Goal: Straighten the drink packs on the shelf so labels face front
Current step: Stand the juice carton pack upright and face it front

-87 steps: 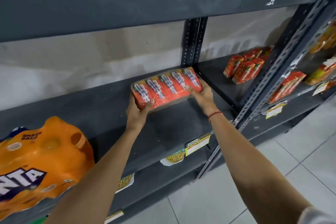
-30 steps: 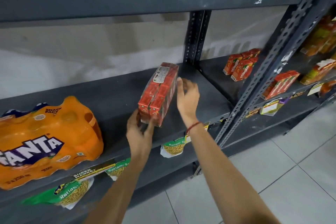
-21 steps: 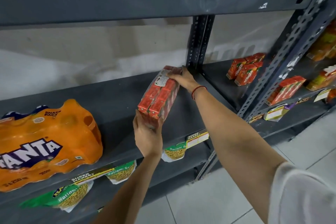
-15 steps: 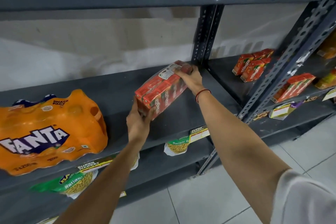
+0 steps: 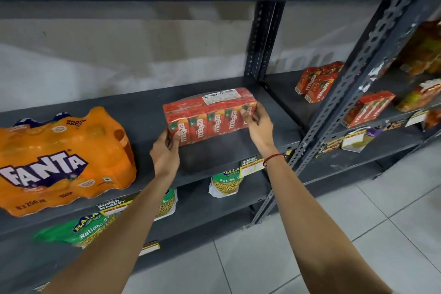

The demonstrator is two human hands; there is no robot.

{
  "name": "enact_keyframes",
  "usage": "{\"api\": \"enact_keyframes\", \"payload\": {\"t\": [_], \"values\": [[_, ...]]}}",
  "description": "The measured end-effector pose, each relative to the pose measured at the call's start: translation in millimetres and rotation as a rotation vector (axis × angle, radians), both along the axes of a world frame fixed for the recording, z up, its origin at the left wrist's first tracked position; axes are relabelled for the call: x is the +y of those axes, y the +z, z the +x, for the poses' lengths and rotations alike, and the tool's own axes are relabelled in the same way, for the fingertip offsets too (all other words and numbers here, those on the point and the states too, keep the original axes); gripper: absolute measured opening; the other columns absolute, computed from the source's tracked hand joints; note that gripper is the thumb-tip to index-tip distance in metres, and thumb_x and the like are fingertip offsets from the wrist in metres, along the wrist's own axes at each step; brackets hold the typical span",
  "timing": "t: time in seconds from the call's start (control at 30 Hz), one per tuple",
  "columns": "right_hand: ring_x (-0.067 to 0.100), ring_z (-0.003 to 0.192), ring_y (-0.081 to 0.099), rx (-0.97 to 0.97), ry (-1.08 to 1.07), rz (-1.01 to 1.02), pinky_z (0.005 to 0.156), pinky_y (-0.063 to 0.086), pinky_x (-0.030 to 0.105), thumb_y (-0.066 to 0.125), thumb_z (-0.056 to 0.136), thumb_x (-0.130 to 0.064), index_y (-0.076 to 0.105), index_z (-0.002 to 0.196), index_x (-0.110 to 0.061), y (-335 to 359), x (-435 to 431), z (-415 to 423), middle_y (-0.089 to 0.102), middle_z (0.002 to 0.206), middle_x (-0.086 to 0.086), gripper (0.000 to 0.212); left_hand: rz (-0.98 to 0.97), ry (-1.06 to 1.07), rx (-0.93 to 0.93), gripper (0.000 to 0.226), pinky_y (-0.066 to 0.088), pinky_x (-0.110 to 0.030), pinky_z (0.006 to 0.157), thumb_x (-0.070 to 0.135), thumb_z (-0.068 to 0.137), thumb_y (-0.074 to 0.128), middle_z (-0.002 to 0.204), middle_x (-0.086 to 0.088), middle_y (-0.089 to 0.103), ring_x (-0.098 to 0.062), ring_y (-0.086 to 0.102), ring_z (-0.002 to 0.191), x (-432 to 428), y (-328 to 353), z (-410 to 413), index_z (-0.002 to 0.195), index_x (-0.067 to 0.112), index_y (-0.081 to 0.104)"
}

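Observation:
A shrink-wrapped red pack of Maaza juice cartons (image 5: 210, 116) stands upright on the grey middle shelf (image 5: 214, 157), its labels turned toward me and a white sticker on top. My left hand (image 5: 165, 153) grips its lower left corner. My right hand (image 5: 259, 124) holds its right end, fingers over the front face. An orange Fanta multipack (image 5: 59, 160) lies on the same shelf to the left, logo facing front.
A perforated upright post (image 5: 261, 38) stands just behind the pack. Loose Maaza cartons (image 5: 317, 81) and more red cartons (image 5: 367, 108) sit on the shelves to the right. Green snack bags (image 5: 225, 182) hang below. Grey floor tiles lie at lower right.
The Maaza pack was lying flat, then stood on end and turned; now it runs lengthwise along the shelf with labels facing front. Both hands stayed on it.

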State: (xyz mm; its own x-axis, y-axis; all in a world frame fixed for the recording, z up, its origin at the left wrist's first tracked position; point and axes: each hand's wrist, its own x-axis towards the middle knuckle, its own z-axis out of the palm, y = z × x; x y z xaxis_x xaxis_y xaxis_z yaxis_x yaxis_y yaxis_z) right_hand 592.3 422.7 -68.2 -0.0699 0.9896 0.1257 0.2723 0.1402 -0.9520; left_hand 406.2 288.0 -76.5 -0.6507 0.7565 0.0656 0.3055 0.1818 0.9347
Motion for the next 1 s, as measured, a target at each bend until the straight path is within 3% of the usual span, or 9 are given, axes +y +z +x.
{"api": "enact_keyframes", "payload": {"t": [0.23,0.3,0.43,0.53,0.87,1.0], "values": [[0.019,0.117,0.055,0.028,0.018,0.006,0.106,0.043,0.042,0.061,0.088,-0.035,0.05,0.129,-0.016,-4.0,-19.2,12.5,0.057,0.128,0.01,0.047,0.037,-0.013,0.066,0.039,0.045,-0.027,0.092,0.031,0.093,0.053,0.12,-0.014,0.066,-0.024,0.062,0.112,-12.0,-4.7,1.0,0.119,0.002,0.059],[0.014,0.117,0.054,0.047,0.024,0.008,0.105,0.042,0.031,0.058,0.091,-0.03,0.048,0.132,-0.014,-4.5,-24.7,17.0,0.056,0.132,0.009,0.046,0.037,-0.005,0.123,0.037,0.044,-0.023,0.087,0.029,0.093,0.054,0.118,-0.014,0.067,-0.025,0.064,0.109,-19.1,-7.1,2.1,0.117,0.001,0.06],[0.013,0.118,0.054,0.067,0.014,0.021,0.088,0.041,0.005,0.056,0.093,-0.026,0.045,0.136,-0.011,-11.7,-32.0,26.9,0.054,0.135,0.007,0.047,0.067,0.005,0.172,0.04,0.047,-0.024,0.084,0.027,0.09,0.058,0.116,-0.012,0.069,-0.023,0.066,0.107,-37.5,-13.4,7.6,0.122,0.002,0.061],[0.017,0.119,0.055,0.079,-0.013,0.038,0.08,0.04,-0.005,0.057,0.092,-0.025,0.045,0.136,-0.008,-18.4,-38.1,32.3,0.055,0.133,0.01,0.049,0.083,0.012,0.16,0.042,0.05,-0.027,0.084,0.029,0.089,0.059,0.116,-0.009,0.069,-0.021,0.066,0.106,-49.8,-17.2,13.9,0.124,0.006,0.06],[0.016,0.11,0.057,0.12,-0.06,0.099,0.078,0.042,-0.002,0.061,0.09,-0.018,0.049,0.132,-0.004,-21.3,-56.7,40.8,0.061,0.124,0.013,0.046,0.072,0.026,0.16,0.042,0.052,-0.034,0.086,0.029,0.09,0.058,0.117,-0.008,0.069,-0.022,0.065,0.106,-59.8,-16.1,20.5,0.127,0.009,0.059],[0.013,0.113,0.055,0.207,-0.048,0.073,0.083,0.044,0.001,0.064,0.088,-0.018,0.049,0.13,-0.007,-19.0,-67.6,37.4,0.059,0.122,0.004,0.046,0.072,0.021,0.147,0.041,0.047,-0.027,0.084,0.03,0.091,0.056,0.118,-0.008,0.067,-0.021,0.063,0.105,-65.1,-18.6,26.1,0.125,0.007,0.057]]}}
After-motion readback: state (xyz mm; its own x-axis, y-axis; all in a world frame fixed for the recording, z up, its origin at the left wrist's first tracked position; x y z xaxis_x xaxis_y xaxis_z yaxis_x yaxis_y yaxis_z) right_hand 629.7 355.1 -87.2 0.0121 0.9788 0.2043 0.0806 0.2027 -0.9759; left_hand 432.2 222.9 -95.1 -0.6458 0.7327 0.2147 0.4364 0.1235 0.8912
